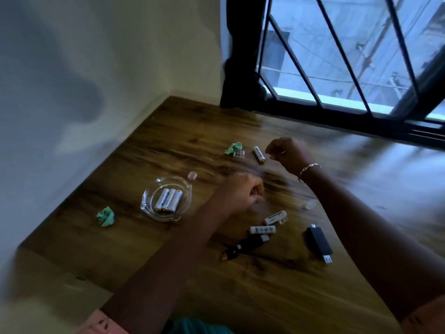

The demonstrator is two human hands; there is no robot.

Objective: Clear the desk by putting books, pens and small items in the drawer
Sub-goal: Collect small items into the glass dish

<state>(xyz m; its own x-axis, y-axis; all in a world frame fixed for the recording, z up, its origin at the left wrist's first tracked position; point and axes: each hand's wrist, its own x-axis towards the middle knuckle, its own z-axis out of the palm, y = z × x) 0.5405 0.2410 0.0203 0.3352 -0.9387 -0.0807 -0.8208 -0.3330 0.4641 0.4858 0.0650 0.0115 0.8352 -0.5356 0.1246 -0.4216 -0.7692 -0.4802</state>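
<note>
desk (168, 131) cornered by wall (96, 68), window (337, 56) behind

Both forearms reach forward, the left hand (243, 192) and the farther right hand (287, 150) each with fingers curled in.

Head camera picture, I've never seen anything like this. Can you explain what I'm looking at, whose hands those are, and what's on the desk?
No machine here: a person wears one wide-angle camera on the head, so you look down along their own forearms. The left hand and the right hand, with a thin metal bracelet at its wrist, are both curled above the brown wooden desk. Blur hides whether either holds anything. On the desk are a clear glass dish with three white batteries in it, a crumpled green paper ball left of the dish, several loose white batteries, and a black stick-shaped adapter.
</note>
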